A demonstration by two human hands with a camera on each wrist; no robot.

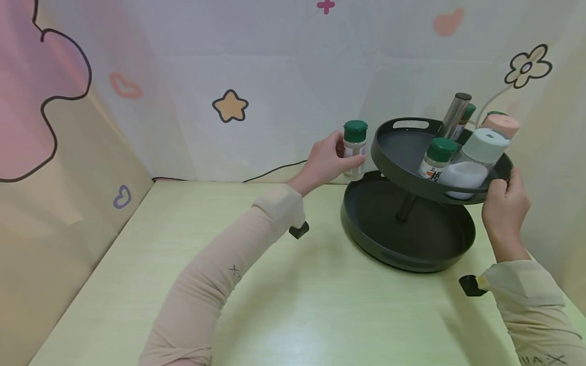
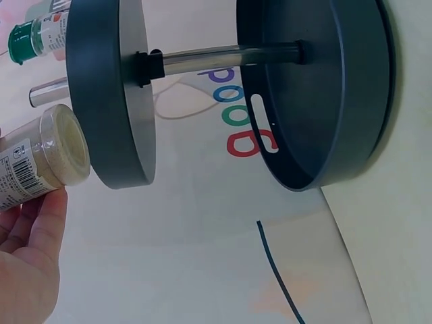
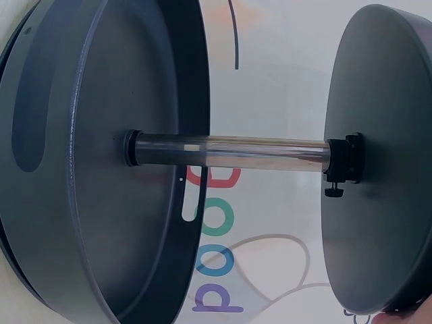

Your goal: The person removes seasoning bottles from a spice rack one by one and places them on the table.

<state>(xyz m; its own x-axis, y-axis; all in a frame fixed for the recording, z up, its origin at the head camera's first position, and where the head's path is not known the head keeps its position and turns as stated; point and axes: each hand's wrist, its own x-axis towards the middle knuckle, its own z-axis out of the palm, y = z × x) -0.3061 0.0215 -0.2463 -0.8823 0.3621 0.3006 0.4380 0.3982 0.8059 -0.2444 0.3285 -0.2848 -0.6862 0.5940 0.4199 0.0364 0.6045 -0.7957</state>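
Note:
My left hand [image 1: 326,160] holds a spice jar [image 1: 355,152] with a green lid between thumb and fingers, upright, just left of a dark two-tier rack's upper tray [image 1: 403,173]. In the left wrist view, the jar [image 2: 34,162] shows a barcode label and pale contents, its base towards the trays. With my right hand [image 1: 505,208] I grip the upper tray's right rim, thumb on the near side. On that tray stand another green-lidded jar [image 1: 437,158], a bottle with a pale lid [image 1: 476,157], a pink-topped container [image 1: 501,124] and a partly hidden green-lidded jar [image 1: 467,113].
The lower tray [image 1: 407,254] rests on the light table [image 1: 320,305], below the upper one. A metal pole [image 1: 455,114] rises through the upper tray. Behind hangs a patterned cloth [image 1: 293,86], with a thin black cable [image 1: 274,170] along its foot.

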